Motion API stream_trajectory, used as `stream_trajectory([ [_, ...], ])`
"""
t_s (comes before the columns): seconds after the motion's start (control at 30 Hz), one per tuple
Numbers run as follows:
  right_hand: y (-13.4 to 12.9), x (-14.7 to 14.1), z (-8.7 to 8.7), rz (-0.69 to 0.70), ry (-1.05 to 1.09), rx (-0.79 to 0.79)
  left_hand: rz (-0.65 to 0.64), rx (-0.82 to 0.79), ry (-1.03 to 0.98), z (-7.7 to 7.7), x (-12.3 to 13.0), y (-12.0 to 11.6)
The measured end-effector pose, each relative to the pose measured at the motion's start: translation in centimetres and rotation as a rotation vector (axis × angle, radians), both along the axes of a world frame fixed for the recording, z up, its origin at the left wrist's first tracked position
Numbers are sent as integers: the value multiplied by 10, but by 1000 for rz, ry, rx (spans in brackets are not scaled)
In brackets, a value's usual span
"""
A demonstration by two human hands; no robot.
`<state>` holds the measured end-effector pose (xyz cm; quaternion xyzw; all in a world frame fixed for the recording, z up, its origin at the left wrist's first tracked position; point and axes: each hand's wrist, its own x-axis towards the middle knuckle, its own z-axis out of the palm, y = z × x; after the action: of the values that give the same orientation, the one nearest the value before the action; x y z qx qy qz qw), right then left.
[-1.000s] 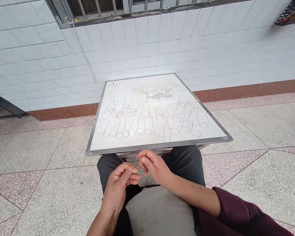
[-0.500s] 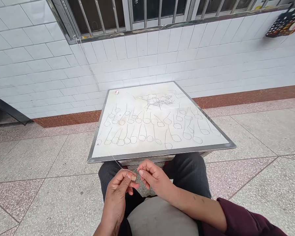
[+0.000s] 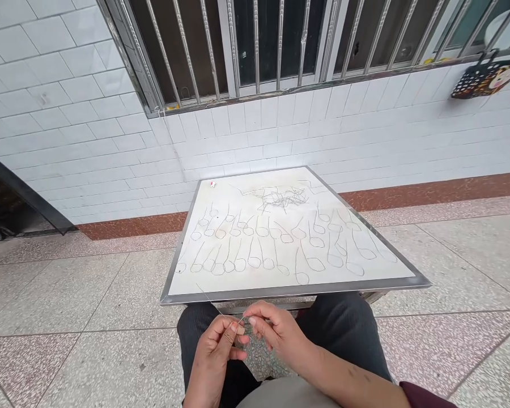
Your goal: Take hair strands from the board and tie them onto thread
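Note:
Between thumb and fingers, my left hand (image 3: 216, 352) pinches a thin wire (image 3: 208, 297) together with a small tan block (image 3: 240, 329). One end of the wire sticks up toward the table's front edge. Close beside it, my right hand (image 3: 276, 330) has thumb and forefinger closed on the wire's other end, near the block. Both hands are above my lap, just in front of the table (image 3: 233, 292). Several looped wires (image 3: 314, 264), each a ring with a straight tail, lie in rows on the white top.
A tangled pile of straight wires (image 3: 283, 197) lies toward the table's back. A small white and red item (image 3: 213, 184) sits at the far left corner. Behind stand a tiled wall (image 3: 246, 139) and a barred window (image 3: 267, 45). A patterned bag (image 3: 487, 79) hangs at right.
The camera has tilted up, so the table and hands sit lower in view. Both hands keep their pinch on the wire, and their positions relative to each other look much the same.

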<state>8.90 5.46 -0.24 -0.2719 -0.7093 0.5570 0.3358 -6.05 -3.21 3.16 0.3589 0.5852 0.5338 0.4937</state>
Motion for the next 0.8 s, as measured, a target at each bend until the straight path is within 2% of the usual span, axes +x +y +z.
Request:
stream_trajectory([
  [0.13, 5, 1, 3, -54, -32, 227, -2, 20, 47, -5, -2, 3],
  [0.23, 8, 2, 6, -55, -49, 269, -11, 26, 61, -14, -6, 3],
  [0.33, 10, 4, 6, -5, -24, 267, -58, 44, 100, -18, -8, 3],
  [0.43, 11, 5, 3, 39, -3, 198, -90, 49, 139, -14, -7, 4],
  [0.67, 6, 7, 5, -21, 22, 53, -68, 87, 155, 7, 0, 7],
  [0.8, 4, 9, 7, -59, 40, 26, -52, 56, 94, 9, 0, 6],
])
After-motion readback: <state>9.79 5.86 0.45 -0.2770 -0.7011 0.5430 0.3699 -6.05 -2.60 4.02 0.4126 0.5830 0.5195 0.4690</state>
